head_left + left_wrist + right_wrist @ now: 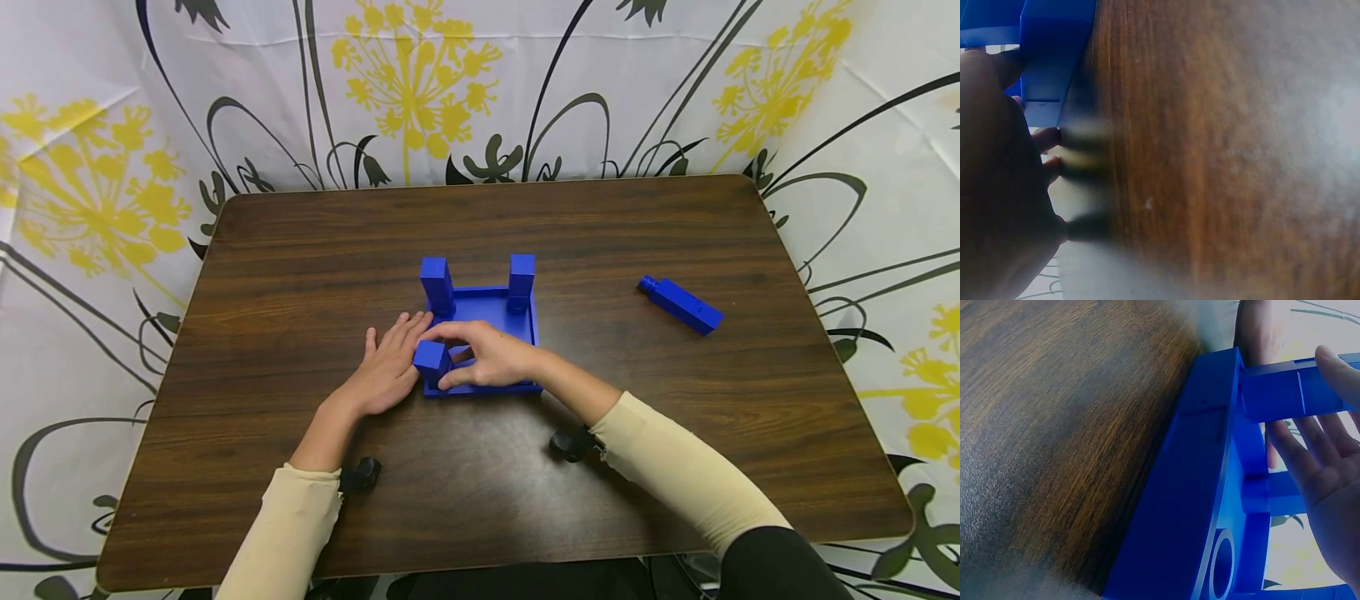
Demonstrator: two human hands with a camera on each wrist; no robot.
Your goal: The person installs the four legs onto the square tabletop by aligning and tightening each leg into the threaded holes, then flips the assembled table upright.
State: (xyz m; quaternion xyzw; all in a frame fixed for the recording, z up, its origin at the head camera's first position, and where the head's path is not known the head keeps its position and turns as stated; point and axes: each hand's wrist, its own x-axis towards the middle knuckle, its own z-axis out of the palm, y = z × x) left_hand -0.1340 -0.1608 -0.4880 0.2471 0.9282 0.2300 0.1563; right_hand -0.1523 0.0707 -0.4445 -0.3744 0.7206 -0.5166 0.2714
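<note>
A square blue tray-like base with a raised rim lies on the table. Blue square posts stand upright at its far left corner and far right corner. My right hand grips a third post at the near left corner, thumb on the near side and fingers around behind, as the right wrist view shows. Flat beside the base's left edge, my left hand has straight fingers, the tips touching or very near the rim. A hollow round socket shows at the near right corner.
A loose blue post with a narrower round end lies on its side, right of the base. Everything rests on a brown wood-grain table. A flowered white cloth hangs behind the table's far edge.
</note>
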